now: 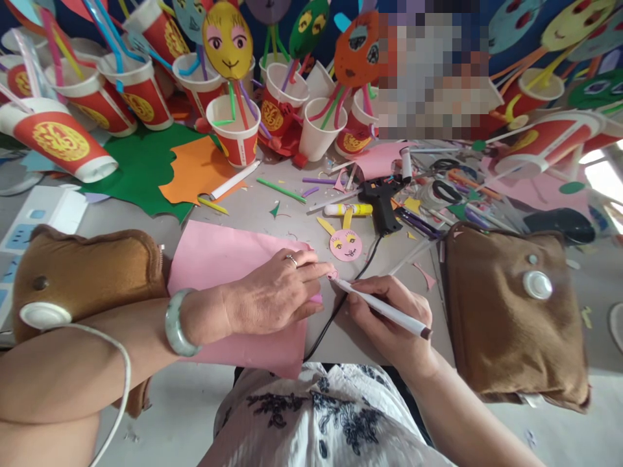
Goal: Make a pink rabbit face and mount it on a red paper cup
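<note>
My right hand (392, 318) is closed around a white marker pen (389, 308) with a dark end, its tip against a small pink paper piece (332, 275) on the table. Stretched fingertips of my left hand (280, 288) press that piece down; part of it is hidden beneath them. A larger pink paper sheet (195, 259) lies under my left hand and wrist. Just beyond my fingers is a round pink paper face (346, 245) with yellow ears and drawn eyes and mouth.
A black glue gun (384, 204) lies ahead, its cord running toward me between my hands. Brown cushions (516, 318) flank both sides. Red-and-white paper cups (238, 130) with straws and paper faces line the back. Paper scraps, markers and green card (141, 168) lie about.
</note>
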{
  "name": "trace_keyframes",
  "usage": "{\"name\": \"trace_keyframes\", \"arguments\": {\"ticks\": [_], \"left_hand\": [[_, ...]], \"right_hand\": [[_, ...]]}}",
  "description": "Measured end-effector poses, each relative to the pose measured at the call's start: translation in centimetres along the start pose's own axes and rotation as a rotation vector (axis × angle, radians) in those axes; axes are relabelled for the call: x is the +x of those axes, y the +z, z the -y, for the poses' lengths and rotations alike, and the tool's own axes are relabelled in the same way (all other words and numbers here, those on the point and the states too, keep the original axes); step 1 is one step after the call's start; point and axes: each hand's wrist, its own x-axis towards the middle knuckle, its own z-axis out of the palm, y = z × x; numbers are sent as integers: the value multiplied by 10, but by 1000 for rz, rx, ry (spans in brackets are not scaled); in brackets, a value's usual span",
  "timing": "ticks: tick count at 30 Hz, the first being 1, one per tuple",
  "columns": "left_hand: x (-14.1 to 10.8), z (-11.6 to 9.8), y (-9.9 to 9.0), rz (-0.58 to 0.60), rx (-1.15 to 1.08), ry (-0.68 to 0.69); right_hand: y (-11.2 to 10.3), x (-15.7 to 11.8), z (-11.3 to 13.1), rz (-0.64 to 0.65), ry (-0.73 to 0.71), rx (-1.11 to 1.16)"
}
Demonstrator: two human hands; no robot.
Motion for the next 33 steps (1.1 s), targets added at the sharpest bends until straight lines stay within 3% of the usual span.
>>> {"name": "trace_keyframes", "arguments": {"ticks": [5, 11, 24, 33], "left_hand": [[1, -1, -1, -2, -13, -2], [3, -2, -5, 16, -19, -6], [4, 3, -5, 20, -46, 35], [4, 4, -3, 18, -68, 25]], "right_hand": [[-3, 0, 3, 6, 23, -10], [-6, -3, 1, -106, 74, -72], [-4, -3, -1, -19, 33, -39], [-3, -2, 0, -47, 48, -54]]}}
